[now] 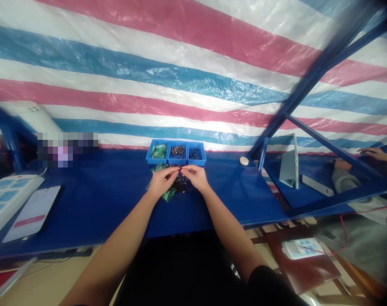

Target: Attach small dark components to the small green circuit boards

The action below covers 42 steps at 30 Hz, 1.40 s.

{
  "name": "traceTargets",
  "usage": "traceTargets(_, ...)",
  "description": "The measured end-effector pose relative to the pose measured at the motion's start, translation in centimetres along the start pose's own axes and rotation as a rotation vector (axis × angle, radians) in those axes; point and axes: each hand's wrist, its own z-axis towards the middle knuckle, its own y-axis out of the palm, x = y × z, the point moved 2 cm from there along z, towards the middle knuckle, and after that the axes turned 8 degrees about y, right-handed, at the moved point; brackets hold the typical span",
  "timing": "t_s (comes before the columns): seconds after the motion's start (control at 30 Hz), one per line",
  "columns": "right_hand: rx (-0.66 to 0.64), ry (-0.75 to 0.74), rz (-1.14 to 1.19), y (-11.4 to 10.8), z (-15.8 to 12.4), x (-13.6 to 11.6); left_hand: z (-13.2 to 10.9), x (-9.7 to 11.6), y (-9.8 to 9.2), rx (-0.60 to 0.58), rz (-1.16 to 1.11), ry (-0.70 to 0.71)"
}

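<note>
My left hand [163,180] and my right hand [196,176] meet over the blue table, fingertips pinched close together. Whatever sits between them is too small to make out. Beneath and around the hands lie green packets [169,194] and a loose pile of small dark and brassy parts [181,185]. Just beyond stand three joined blue bins. The left bin [151,161] contains green pieces, the middle bin [177,161] small round metallic parts, and the right bin [196,162] dark pieces.
A phone [32,214] and a white power strip [8,195] lie at the left. A round cream object [243,161] is right of the bins. Blue frame bars [295,93] rise at the right; beyond them are a tablet [289,163] and another person's sleeve [348,185].
</note>
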Motion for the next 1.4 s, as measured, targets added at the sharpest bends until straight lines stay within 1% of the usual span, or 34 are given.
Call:
traceTargets(0.07, 0.014, 0.013, 0.020, 0.0, 0.1, 0.0, 0.0, 0.0, 0.0, 0.005, 0.007, 0.013)
traceTargets(0.27, -0.011, 0.024, 0.015, 0.0, 0.1, -0.1, -0.2, 0.0, 0.3, -0.075, 0.004, 0.043)
traceTargets(0.47, -0.087, 0.096, 0.063, 0.1, -0.1, -0.3, -0.2, -0.4, 0.3, -0.042, 0.006, 0.067)
traceTargets(0.6, -0.127, 0.131, 0.048, 0.1, -0.2, -0.3, -0.2, -0.6, 0.3, -0.032, 0.005, 0.072)
traceTargets(0.83, -0.184, 0.166, 0.076, 0.2, -0.2, -0.2, 0.0, -0.4, 0.2, 0.024, -0.051, 0.142)
traceTargets(0.93, -0.208, 0.183, 0.108, 0.2, -0.2, -0.3, 0.1, -0.2, 0.1, 0.026, -0.072, 0.154)
traceTargets(1.0, -0.189, 0.174, 0.120, 0.1, -0.1, -0.4, 0.2, 0.0, 0.1, -0.002, -0.094, 0.157)
traceTargets(1.07, -0.141, 0.146, 0.112, -0.1, 0.0, -0.5, 0.2, 0.2, 0.2, -0.052, -0.116, 0.154)
traceTargets(1.13, -0.091, 0.118, 0.087, -0.3, 0.0, -0.6, 0.2, 0.2, 0.3, -0.074, -0.121, 0.137)
traceTargets(1.2, -0.060, 0.096, 0.057, -0.4, 0.0, -0.5, 0.2, 0.1, 0.3, -0.043, -0.091, 0.096)
traceTargets(1.3, -0.030, 0.073, 0.001, -0.5, 0.1, -0.3, 0.1, -0.4, 0.2, 0.037, -0.005, 0.008)
traceTargets(1.4, -0.015, 0.053, -0.073, -0.4, 0.1, -0.1, 0.1, -0.8, 0.2, 0.060, 0.044, -0.036)
